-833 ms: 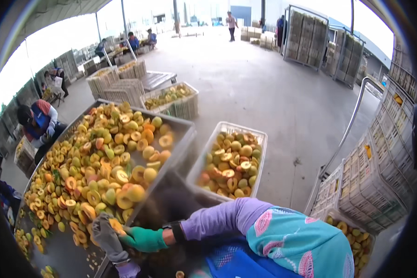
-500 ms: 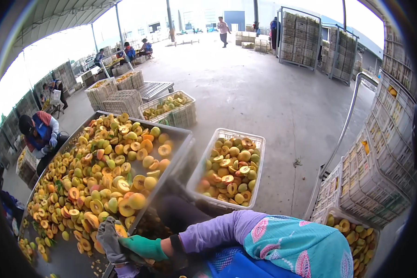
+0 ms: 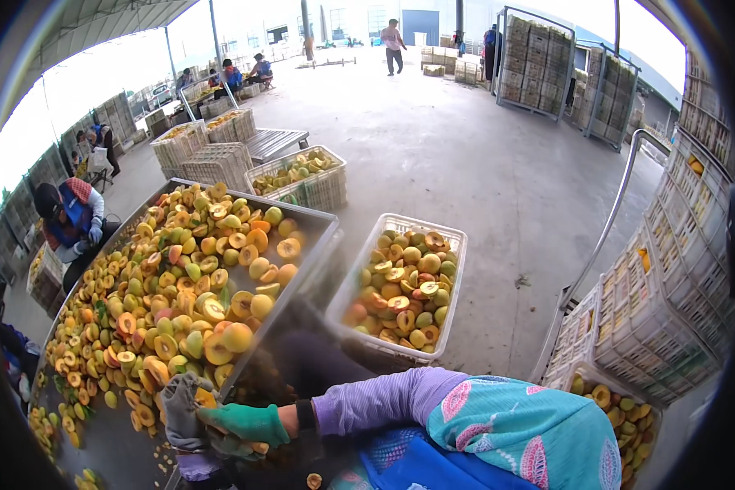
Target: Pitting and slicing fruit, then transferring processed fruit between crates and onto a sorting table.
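Observation:
My left hand (image 3: 184, 412), in a grey glove, is closed around a cut orange-yellow peach half (image 3: 206, 398) near the tray's front edge. My right hand (image 3: 249, 423), gloved in green with grey-looking fingers, is closed and pressed against the left hand beside the fruit. What the right fingers grip is hidden. Just below the right glove a bit of peach flesh (image 3: 258, 447) shows. A large metal tray (image 3: 306, 273) stretches ahead and left, heaped with peach halves (image 3: 167, 310). Lower down, near my lap, a small peach piece (image 3: 314, 481) appears.
A white crate (image 3: 457, 298) of peach halves stands right of the tray; another crate (image 3: 327, 192) sits beyond. Stacked crates (image 3: 661, 302) and a metal cart handle (image 3: 604, 233) line the right. A co-worker (image 3: 73, 220) sits across the tray. Farther off, a person (image 3: 394, 45) walks.
My hands have shifted slightly left and remain together at the peach half. A piece of peach now shows below the right glove, and the small piece near my lap is in fuller view.

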A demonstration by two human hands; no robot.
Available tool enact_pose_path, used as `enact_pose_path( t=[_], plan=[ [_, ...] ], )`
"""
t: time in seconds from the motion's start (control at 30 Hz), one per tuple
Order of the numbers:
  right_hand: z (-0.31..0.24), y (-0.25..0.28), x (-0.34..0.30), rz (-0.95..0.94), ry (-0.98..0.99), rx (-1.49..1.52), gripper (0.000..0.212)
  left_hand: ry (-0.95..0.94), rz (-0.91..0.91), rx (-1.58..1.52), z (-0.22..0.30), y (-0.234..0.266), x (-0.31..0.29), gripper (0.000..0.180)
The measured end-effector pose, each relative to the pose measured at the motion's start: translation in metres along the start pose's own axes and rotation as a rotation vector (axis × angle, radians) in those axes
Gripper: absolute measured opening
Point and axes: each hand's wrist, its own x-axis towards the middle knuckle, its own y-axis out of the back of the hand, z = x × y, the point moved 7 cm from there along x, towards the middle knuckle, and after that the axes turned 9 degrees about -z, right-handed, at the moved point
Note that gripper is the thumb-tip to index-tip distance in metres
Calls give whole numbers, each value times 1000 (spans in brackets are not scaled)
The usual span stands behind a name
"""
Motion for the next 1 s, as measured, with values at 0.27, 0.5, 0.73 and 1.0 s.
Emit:
enact_pose_path(
  t=[0.27,0.5,0.73,1.0],
  plan=[
    [-4,-6,-26,223,80,-538,42,-276,77,113,0,-14,-26,31],
    [0,-10,-25,185,10,-563,45,-242,67,78,11,-18,-32,32],
    [29,-31,-4,-167,-33,377,36,-746,1084,-3,15,-51,-76,30],
    [48,46,-57,245,-310,342,19,2,1033,375,-27,132,-245,40]
  ],
)
